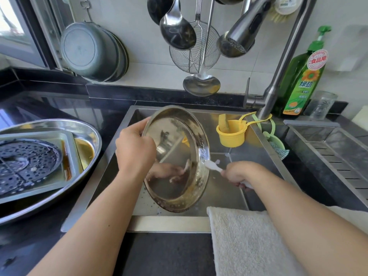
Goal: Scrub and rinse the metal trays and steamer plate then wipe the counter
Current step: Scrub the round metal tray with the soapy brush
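Note:
Over the sink (pixel 219 114) my left hand (pixel 135 148) grips the left rim of a round metal tray (pixel 177 140), tilted on edge with its greasy inside facing me. My right hand (pixel 239 173) holds a white brush (pixel 213 165) by its handle, its head touching the tray's right rim. On the left counter a large oval metal tray (pixel 89 132) holds a rectangular tray (pixel 69 136) and a perforated steamer plate (pixel 29 156).
The faucet head (pixel 245 30) hangs above the sink, no water running. A yellow cup (pixel 231 134) and a green holder (pixel 276 142) hang at the sink's right. Dish soap (pixel 300 80) stands behind. A white towel (pixel 249 240) drapes over the front edge. Ladles and pans hang on the wall.

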### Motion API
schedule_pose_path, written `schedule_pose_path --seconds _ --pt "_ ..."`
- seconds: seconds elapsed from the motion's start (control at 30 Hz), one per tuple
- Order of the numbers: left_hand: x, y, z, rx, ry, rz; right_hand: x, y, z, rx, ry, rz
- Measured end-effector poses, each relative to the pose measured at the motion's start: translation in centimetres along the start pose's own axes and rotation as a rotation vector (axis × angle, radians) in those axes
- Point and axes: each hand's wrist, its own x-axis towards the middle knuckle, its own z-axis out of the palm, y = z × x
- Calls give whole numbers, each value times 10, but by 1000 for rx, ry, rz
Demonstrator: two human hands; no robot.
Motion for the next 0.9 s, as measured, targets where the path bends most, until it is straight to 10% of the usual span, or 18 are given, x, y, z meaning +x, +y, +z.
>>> schedule_pose_path --seconds 0.33,0.43,0.57,0.63,0.9 --pt "-6 0 14 112 -256 77 -12 -25 -9 -151 1000 -524" --pt "-5 -1 12 126 -242 71 -8 -22 -8 -200 982 -427" --pt "-2 -6 13 179 -218 46 -15 -9 -4 -307 295 -92" --pt "-2 -7 16 189 -250 37 -19 -12 -2 -280 199 -61" --pt "0 -10 19 188 -264 24 -36 -34 -3 -232 1060 -538"
